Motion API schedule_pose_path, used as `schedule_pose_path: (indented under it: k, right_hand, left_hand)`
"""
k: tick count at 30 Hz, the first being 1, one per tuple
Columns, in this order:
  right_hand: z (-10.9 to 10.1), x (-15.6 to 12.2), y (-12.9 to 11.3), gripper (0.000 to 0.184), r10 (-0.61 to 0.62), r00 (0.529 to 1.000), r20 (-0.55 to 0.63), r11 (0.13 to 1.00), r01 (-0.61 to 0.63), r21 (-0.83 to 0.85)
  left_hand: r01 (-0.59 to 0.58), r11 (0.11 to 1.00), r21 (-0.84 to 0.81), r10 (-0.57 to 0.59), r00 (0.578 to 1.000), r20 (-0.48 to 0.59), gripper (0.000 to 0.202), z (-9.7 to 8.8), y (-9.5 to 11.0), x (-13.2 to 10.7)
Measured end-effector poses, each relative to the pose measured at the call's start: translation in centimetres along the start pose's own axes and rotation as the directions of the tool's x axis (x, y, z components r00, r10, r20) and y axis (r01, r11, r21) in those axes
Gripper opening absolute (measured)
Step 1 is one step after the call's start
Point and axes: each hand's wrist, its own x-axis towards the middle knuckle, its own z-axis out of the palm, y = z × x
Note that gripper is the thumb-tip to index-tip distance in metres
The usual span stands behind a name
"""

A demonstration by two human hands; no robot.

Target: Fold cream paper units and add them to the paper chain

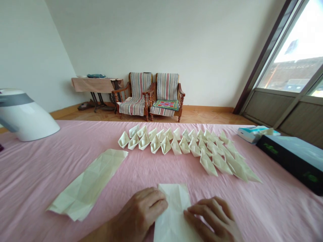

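Left hand (143, 210) and right hand (214, 217) touch opposite edges of the paper (174, 208) — pinched or not, unclear — where even pressure should keep folds straight.

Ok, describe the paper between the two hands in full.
The paper is a pale cream strip, thin-looking, with faint creases. It lies roughly flat on the pink cloth, its far edge straight, its near end out of view. The left hand touches its left side, the right hand its right.
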Motion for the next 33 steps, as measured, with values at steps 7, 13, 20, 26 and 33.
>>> schedule_pose_path:
  k: [7,13,20,26,33]
  right_hand:
    - [-0.5,0.8,0.2,0.02,0.043,0.995,0.088,0.995,-0.05,0.084]
    - [1.9,-0.1,-0.2,0.017,0.213,0.973,0.092,0.949,-0.228,0.216]
    - [5.1,-0.7,-0.7,0.04,0.609,0.782,0.133,0.737,-0.62,0.27]
    - [6.3,-0.6,-0.7,0.032,0.721,0.687,0.097,0.614,-0.696,0.372]
    - [7.3,-1.1,-0.3,0.037,0.672,0.736,0.084,0.677,-0.656,0.334]
  left_hand:
    - [0.052,0.998,-0.022,-0.051,0.998,0.02,0.022,-0.7,-0.2,-0.2]
    - [0.276,0.949,-0.154,-0.28,0.96,0.0,0.017,-0.3,-0.6,-0.3]
    - [0.451,0.879,-0.153,-0.46,0.887,-0.027,0.019,0.5,-0.7,-0.5]
    - [0.474,0.874,-0.109,-0.483,0.872,-0.078,0.022,1.2,-0.9,-0.4]
    - [0.447,0.893,-0.043,-0.449,0.888,-0.097,0.024,1.1,-1.0,-0.4]
